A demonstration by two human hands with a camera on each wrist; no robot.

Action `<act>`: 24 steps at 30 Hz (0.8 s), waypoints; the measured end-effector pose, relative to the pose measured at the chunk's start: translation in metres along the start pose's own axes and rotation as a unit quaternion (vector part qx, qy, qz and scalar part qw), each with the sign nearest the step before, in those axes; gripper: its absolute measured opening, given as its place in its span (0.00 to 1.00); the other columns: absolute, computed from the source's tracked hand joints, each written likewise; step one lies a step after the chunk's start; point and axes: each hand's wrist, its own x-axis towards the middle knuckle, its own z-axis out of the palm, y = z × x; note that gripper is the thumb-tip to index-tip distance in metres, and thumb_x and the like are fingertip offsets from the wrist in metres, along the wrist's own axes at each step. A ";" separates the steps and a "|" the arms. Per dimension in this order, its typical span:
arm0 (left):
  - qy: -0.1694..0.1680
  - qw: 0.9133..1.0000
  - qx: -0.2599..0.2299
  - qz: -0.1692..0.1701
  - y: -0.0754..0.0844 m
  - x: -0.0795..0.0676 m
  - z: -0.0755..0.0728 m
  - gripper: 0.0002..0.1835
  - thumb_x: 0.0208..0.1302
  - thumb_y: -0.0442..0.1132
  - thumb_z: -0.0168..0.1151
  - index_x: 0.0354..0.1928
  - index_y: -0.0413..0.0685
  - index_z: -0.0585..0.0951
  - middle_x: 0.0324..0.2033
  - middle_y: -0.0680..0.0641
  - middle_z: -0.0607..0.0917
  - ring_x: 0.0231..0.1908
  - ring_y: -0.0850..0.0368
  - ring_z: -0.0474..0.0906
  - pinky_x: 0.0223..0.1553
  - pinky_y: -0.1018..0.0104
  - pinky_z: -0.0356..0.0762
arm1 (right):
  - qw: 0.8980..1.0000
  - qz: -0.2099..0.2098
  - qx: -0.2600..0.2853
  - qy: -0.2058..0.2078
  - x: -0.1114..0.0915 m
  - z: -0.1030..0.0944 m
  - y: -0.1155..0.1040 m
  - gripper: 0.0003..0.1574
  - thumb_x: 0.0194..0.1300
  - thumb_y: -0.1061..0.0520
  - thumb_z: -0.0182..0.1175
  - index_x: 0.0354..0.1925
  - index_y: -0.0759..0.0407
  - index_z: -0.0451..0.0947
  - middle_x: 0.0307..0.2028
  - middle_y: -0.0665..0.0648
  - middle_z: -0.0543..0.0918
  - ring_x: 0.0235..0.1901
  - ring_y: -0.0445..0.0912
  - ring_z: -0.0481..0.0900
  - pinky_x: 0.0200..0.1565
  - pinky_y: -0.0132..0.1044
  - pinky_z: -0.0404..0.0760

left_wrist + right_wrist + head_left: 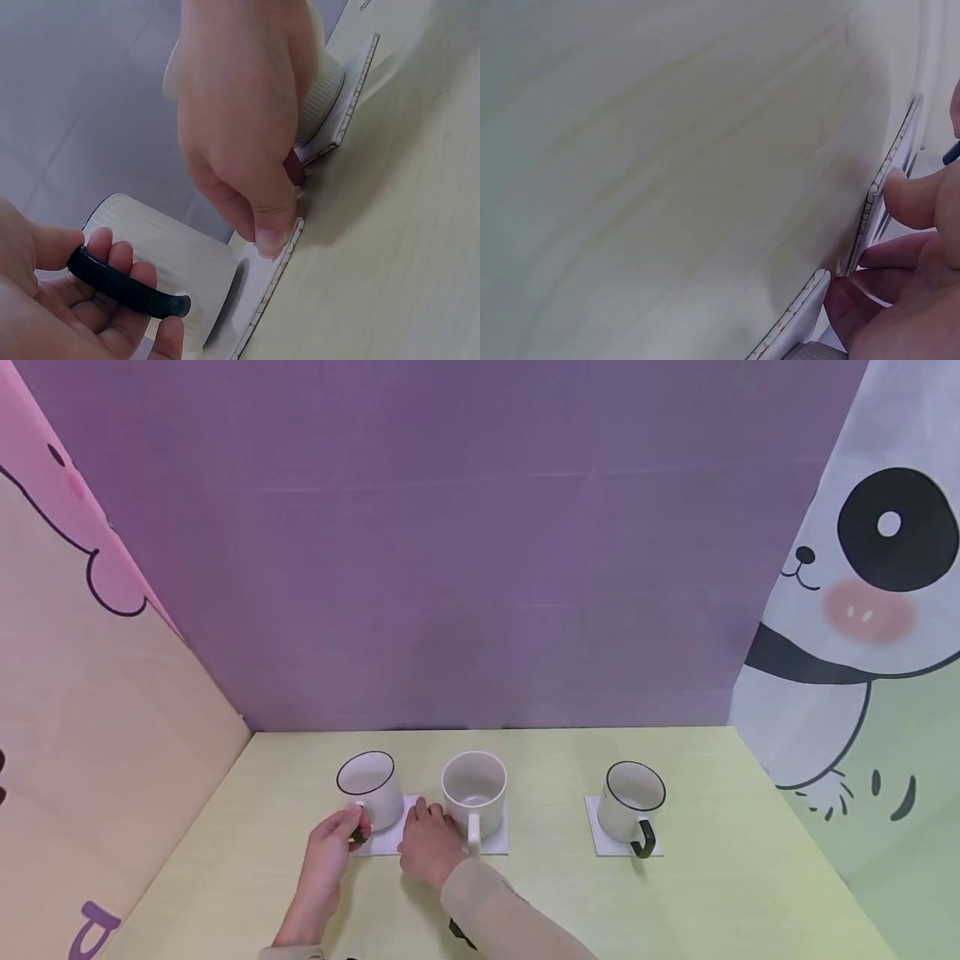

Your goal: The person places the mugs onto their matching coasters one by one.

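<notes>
My left hand holds the dark handle of a white ribbed mug with a dark rim. Fingers curl behind the handle, and the thumb lies at its top end. The mug is over the left part of a square white coaster, its base close to the surface. At that coaster's right side, my right hand pinches the edge; in the right wrist view the thumb is on one edge and the fingers are round the corner. A second white mug with a white handle stands just right of this hand.
Under the middle mug lies another white coaster. Farther right, a white mug with a black handle stands on a third coaster. The pale wooden table meets a purple backdrop, with printed panels at both sides.
</notes>
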 end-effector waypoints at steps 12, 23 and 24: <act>-0.008 1.000 0.025 0.004 -0.003 -0.006 0.007 0.20 0.81 0.42 0.47 0.37 0.32 0.79 0.30 0.49 0.79 0.38 0.55 0.72 0.45 0.61 0.71 | 1.000 -0.005 0.001 0.027 -0.002 0.001 0.000 0.40 0.70 0.42 0.62 0.70 0.63 0.70 0.71 0.57 0.70 0.62 0.50 0.69 0.62 0.41 0.73; -0.017 0.999 0.041 0.007 -0.006 -0.016 0.008 0.21 0.81 0.42 0.47 0.37 0.31 0.79 0.31 0.47 0.79 0.39 0.54 0.73 0.48 0.58 0.73 | 0.999 -0.011 0.015 0.046 0.000 0.006 0.001 0.40 0.68 0.43 0.64 0.69 0.64 0.71 0.69 0.59 0.72 0.60 0.51 0.70 0.61 0.42 0.73; -0.016 0.999 0.042 0.010 -0.006 -0.016 0.008 0.21 0.81 0.42 0.47 0.37 0.31 0.79 0.31 0.47 0.80 0.39 0.54 0.73 0.48 0.58 0.73 | 0.999 -0.010 0.016 0.048 -0.001 0.005 0.001 0.40 0.67 0.43 0.65 0.68 0.64 0.71 0.69 0.59 0.72 0.60 0.51 0.70 0.60 0.42 0.73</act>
